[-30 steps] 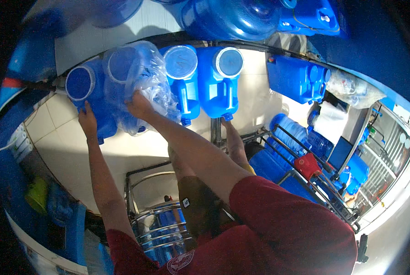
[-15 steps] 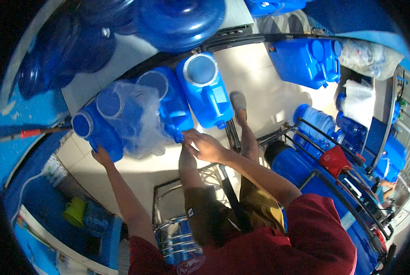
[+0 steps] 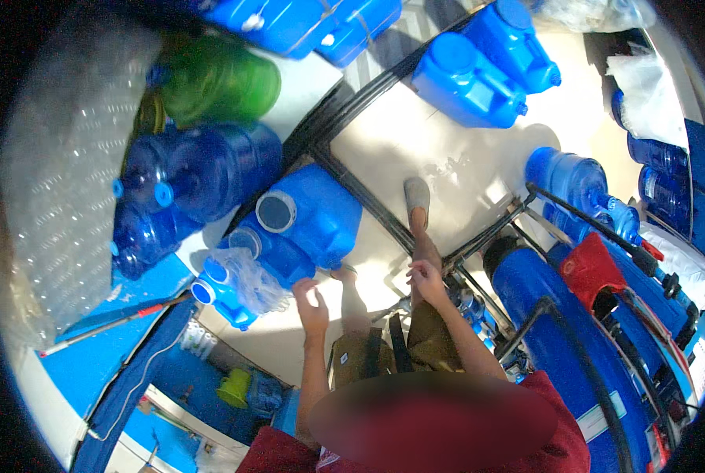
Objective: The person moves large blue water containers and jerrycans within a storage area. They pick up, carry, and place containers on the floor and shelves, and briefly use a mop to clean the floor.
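Note:
My left hand (image 3: 311, 309) hangs just in front of a row of blue water jugs, its thumb and fingers apart and nothing in it. Nearest to it is a blue jug (image 3: 288, 258) with a pale round cap. Behind that stands a larger-looking blue jug (image 3: 325, 209), also with a round white-rimmed cap. Crumpled clear plastic film (image 3: 251, 277) lies over the front jugs. A smaller-looking blue jug (image 3: 228, 306) sits at the near left end. My right hand (image 3: 427, 281) is above my right leg, fingers loosely bent and apart, with no object visible in it.
Two blue jugs (image 3: 453, 83) stand on the tiled floor beyond a black rail (image 3: 368, 189). Large round blue bottles (image 3: 225, 169) lie at the left. A black metal frame (image 3: 537, 311) and a big blue cylinder (image 3: 557, 355) flank my right side. A red-handled pole (image 3: 116, 323) leans leftward.
My left hand has let go of the leftmost jug and moved right. My right hand has drawn away from the jugs, also rightward. The view has turned, showing more bottles at left.

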`<act>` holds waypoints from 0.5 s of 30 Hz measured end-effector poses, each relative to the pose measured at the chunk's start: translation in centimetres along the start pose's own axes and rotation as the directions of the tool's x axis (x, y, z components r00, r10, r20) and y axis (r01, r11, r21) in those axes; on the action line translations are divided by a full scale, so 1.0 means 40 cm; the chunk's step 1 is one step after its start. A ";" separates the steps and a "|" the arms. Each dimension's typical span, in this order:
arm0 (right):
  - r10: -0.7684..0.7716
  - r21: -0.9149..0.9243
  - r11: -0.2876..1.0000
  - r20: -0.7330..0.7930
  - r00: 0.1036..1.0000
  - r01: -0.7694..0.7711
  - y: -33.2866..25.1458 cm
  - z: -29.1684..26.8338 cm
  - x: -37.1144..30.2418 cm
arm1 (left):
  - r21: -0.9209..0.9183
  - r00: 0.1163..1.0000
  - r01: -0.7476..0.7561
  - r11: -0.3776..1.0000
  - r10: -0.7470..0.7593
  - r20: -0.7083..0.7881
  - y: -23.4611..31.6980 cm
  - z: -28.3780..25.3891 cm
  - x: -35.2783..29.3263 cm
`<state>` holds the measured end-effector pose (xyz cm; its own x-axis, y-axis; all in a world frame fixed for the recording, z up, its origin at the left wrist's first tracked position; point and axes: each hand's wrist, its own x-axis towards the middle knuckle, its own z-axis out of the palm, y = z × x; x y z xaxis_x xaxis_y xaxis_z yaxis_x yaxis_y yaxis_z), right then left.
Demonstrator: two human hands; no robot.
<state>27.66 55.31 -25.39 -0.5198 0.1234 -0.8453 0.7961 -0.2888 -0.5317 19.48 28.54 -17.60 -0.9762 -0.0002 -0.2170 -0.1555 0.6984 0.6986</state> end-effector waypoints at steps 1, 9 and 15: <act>0.020 0.117 0.993 -0.009 1.000 -0.019 -0.001 -0.048 -0.020 | 0.004 0.995 -0.062 0.998 0.061 0.082 0.049 0.025 0.001; 0.149 0.333 0.942 -0.285 0.947 -0.048 -0.034 -0.441 -0.145 | -0.191 0.958 0.193 0.962 -0.143 0.248 0.193 0.049 0.036; -0.071 0.156 0.981 -0.247 0.966 0.112 -0.239 -0.676 -0.063 | -0.295 0.997 -0.063 0.953 0.072 0.022 0.545 0.041 0.245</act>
<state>29.73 83.42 -19.59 -0.4823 0.3744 -0.7920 0.6746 -0.4179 -0.6084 6.79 44.96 -5.61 -0.9812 0.0664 -0.1810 -0.1317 0.4546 0.8809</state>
